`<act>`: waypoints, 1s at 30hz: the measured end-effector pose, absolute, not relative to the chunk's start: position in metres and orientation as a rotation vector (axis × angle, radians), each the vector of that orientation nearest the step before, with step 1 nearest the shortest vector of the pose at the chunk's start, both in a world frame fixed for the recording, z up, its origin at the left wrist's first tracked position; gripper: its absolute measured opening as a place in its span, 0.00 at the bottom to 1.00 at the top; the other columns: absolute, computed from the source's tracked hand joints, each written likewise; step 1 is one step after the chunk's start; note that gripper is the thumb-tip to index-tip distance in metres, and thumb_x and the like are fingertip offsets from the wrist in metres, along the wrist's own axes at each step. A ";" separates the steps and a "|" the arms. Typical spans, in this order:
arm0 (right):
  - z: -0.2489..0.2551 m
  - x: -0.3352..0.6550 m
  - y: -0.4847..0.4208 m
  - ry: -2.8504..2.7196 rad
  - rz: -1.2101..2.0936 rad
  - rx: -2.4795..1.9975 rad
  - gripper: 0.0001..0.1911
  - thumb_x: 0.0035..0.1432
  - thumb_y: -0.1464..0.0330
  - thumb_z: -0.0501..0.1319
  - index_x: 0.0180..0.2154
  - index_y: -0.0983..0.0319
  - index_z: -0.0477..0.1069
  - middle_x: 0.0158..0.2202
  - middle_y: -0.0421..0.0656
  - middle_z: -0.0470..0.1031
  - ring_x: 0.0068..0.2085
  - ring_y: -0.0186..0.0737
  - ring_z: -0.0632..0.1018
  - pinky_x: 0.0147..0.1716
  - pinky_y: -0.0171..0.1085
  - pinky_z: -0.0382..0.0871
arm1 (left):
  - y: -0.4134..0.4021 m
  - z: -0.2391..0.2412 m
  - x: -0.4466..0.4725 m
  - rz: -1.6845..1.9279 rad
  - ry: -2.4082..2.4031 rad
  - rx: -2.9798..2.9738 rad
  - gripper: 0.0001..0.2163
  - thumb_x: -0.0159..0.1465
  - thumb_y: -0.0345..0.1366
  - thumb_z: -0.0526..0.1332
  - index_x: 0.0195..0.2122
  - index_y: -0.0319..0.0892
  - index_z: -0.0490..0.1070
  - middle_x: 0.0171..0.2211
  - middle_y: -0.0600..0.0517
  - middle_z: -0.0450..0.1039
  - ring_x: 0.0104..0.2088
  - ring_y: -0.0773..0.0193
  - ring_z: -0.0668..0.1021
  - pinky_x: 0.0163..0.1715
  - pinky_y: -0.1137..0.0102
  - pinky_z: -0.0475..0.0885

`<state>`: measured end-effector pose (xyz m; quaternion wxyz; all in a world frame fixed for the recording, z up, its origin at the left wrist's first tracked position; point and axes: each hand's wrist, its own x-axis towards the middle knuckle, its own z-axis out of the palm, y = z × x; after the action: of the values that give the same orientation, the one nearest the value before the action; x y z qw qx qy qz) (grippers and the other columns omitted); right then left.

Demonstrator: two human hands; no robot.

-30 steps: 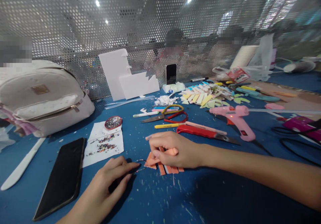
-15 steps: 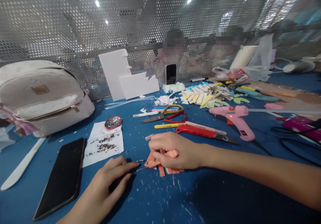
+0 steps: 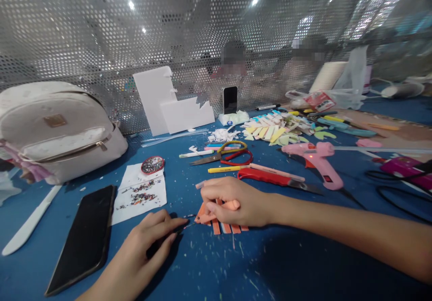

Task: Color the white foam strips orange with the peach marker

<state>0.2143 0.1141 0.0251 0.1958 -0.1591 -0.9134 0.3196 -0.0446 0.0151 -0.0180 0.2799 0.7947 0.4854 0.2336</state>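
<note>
Thumb and index finger of my left hand (image 3: 148, 238) are drawn close together at the thin dark strands (image 3: 191, 224) beside the orange pieces. How firmly they grip is too small to make out. My right hand (image 3: 236, 202) is closed around a slim orange strip (image 3: 232, 205), its rounded end showing past the thumb. Beneath that hand, several flat orange strips (image 3: 226, 228) stick out toward me in a row, joined to a pointed orange part with a dark dot near its left tip. The palm hides most of this piece.
Left stand a black phone (image 3: 84, 238), a white plastic knife (image 3: 32, 220), a paper with glitter bits (image 3: 158, 193) and a backpack (image 3: 57, 130). Beyond my hands are scissors (image 3: 222, 154), a red cutter (image 3: 266, 176), a pink glue gun (image 3: 319, 161) and pale strips (image 3: 276, 128).
Both hands stay almost in place. The orange strips under my right hand have shifted slightly, and the lower thin strand sits at a slightly different angle.
</note>
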 end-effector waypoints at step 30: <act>0.028 0.213 0.115 -2.569 0.795 -0.506 0.13 0.64 0.69 0.50 0.26 0.59 0.56 0.26 0.38 0.63 0.30 0.36 0.67 0.39 0.39 0.66 | 0.015 -0.019 -0.045 0.636 1.282 2.151 0.16 0.74 0.38 0.49 0.59 0.57 0.67 0.37 0.54 0.69 0.38 0.70 0.75 0.38 0.77 0.69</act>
<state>0.2130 0.1146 0.0280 0.2015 -0.1811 -0.9196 0.2845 -0.0449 0.0153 -0.0192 0.2752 0.8004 0.4771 0.2366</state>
